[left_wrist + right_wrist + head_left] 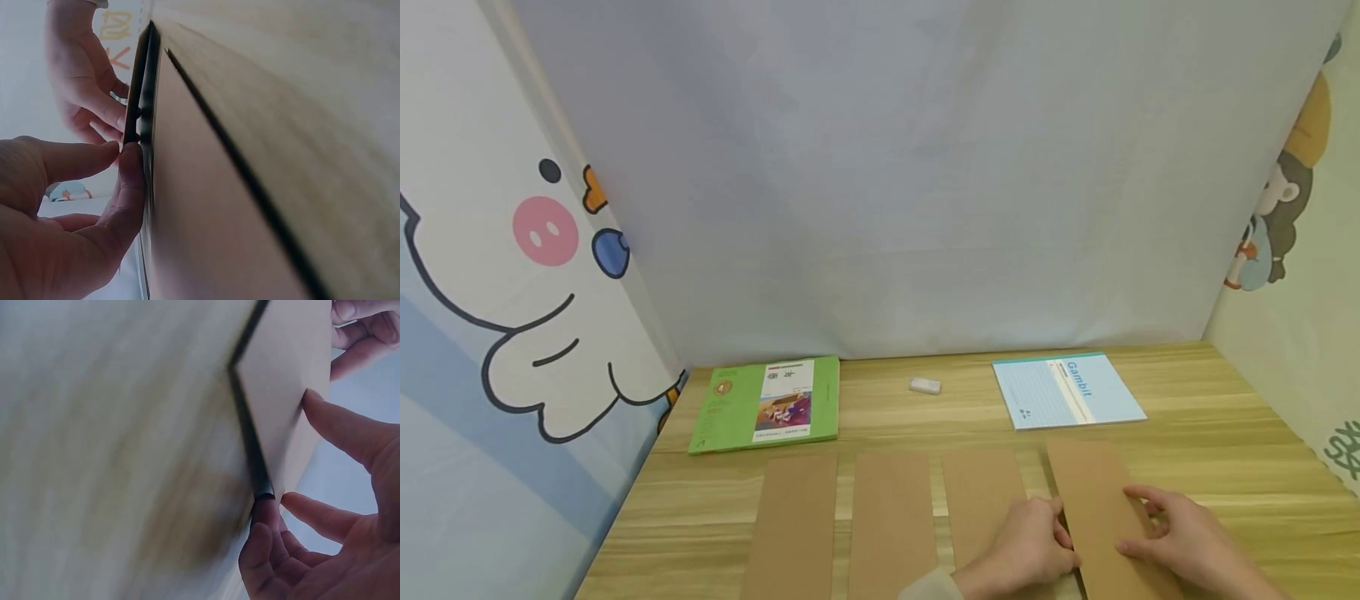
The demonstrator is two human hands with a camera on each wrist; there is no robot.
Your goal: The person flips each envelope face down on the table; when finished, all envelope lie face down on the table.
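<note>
Both hands are on the rightmost brown cardboard strip (1093,500), whose left edge is raised off the wooden table. My left hand (1030,542) pinches that edge between thumb and fingers; the left wrist view shows the gap under the strip (130,115). On the opposite long edge, my right hand (1180,533) grips with the thumb on the top face. Several of its fingers (265,515) curl at the edge in the right wrist view. Three similar strips lie flat to the left: a near one (981,492), a middle one (891,525) and a far-left one (793,525).
Behind the strips, a green book (722,417) lies at the back left. A small white eraser-like block (925,386) is at the back middle, and a light blue notebook (1045,396) at the back right. Fabric walls (910,208) border the wooden table (1217,433).
</note>
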